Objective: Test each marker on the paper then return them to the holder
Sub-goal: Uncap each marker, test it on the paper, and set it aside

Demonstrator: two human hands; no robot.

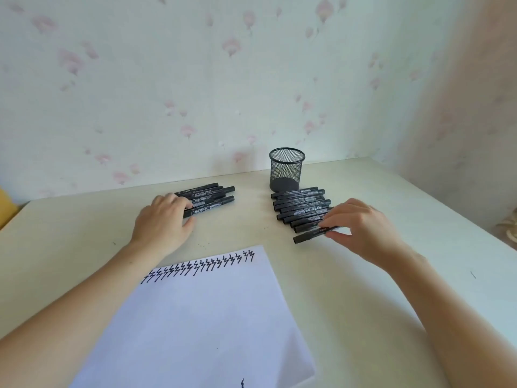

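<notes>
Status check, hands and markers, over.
Left hand grips a marker in left pile. Right hand pinches nearest marker by right row. Holder empty, nothing blocking.

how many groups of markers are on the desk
2. One group lies left of the mesh holder, under the left hand; the other group lies in front of the holder, by the right hand.

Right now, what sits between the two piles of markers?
Only bare table lies between the left pile and the right pile, seen from the head view. The mesh holder stands farther back.
</notes>
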